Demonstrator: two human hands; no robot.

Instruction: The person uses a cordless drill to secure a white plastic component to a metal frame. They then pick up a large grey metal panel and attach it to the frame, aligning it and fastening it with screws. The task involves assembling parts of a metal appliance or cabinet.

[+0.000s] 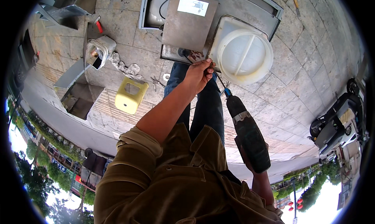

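My left hand [199,76] is closed in a pinch at the tip of a long dark bit [221,81]; whatever small thing lies between the fingertips is hidden. The bit runs from a dark cordless drill [252,140], which points up and to the left. My right hand [245,158] grips that drill, mostly hidden behind its body. Just beyond my left hand is the edge of a metal appliance with a flat panel [189,32]. Beside it, to the right, sits a round white plastic tub [246,54] with a bar across it, on a pale square part.
A yellow plastic stool [131,95] stands on the paved floor to the left. Past it are a white bucket [103,52], a rag [127,68], pliers [157,82] and an opened metal box [80,99]. Parked at the right is a scooter [338,118].
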